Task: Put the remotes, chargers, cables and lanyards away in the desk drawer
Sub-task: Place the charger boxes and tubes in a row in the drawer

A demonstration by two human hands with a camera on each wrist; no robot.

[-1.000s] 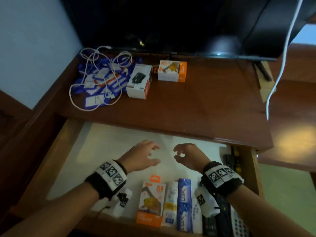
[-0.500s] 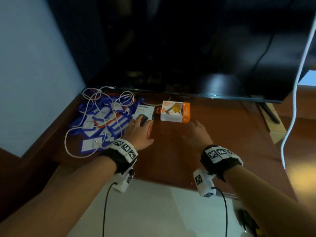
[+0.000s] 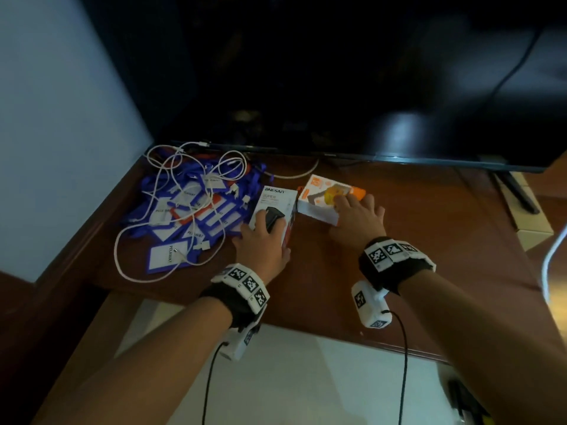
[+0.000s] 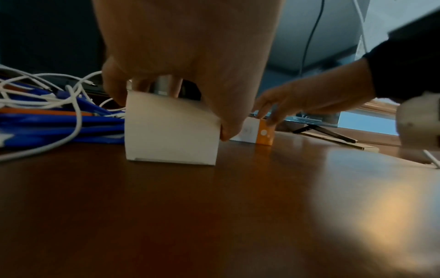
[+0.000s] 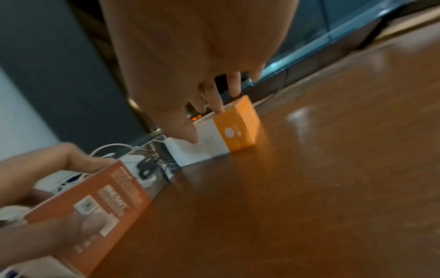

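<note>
Two charger boxes lie on the brown desk top in front of the TV. My left hand grips the white charger box, thumb on its right side and fingers on its left; its near end sits slightly tilted. My right hand holds the orange-and-white charger box, with its fingers on the top edge and the thumb on the white near face. A heap of blue lanyards tangled with a white cable lies left of the white box.
A large dark TV stands at the back, with its foot at the right. The open drawer with its white liner is below the desk edge, dark items in its right corner. A white cord hangs at the far right.
Both hands rose from the drawer to the desk top. The left hand closed round the white charger box, and the right hand reached forward and took hold of the orange-and-white box.
</note>
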